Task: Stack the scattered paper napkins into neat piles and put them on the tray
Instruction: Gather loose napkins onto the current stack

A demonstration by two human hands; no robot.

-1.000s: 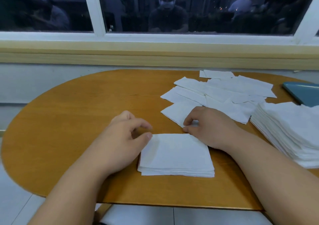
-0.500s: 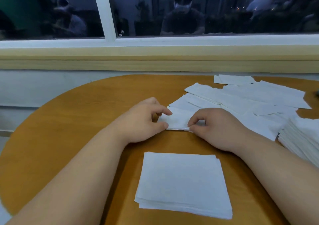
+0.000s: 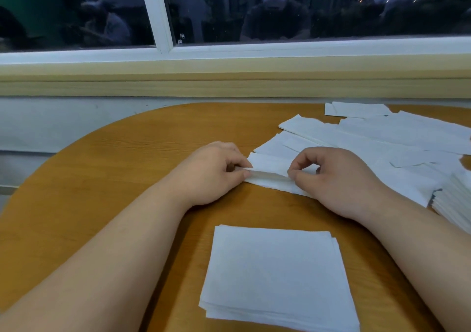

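A napkin [image 3: 270, 173] is pinched by fingers [image 3: 238, 161] of the left hand [image 3: 214, 176] and right hand [image 3: 336, 181]; one pile [image 3: 275, 275] is stacked, loose napkins [image 3: 382, 138] are left, tray unseen

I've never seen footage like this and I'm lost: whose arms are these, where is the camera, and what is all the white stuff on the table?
There is no machine here. These are a person's two bare arms, filmed by one wide-angle camera worn on their head, looking forward and down. So the left hand and right hand are the wearer's own. They work on a rounded wooden table below a dark window. The white things are paper napkins. Nearest the camera lies a neat pile. Farther back on the right, loose napkins lie scattered and overlapping, and a taller stack shows at the right edge. Both hands pinch the near edge of a single napkin, lifting it slightly off the table. No tray shows in this picture.
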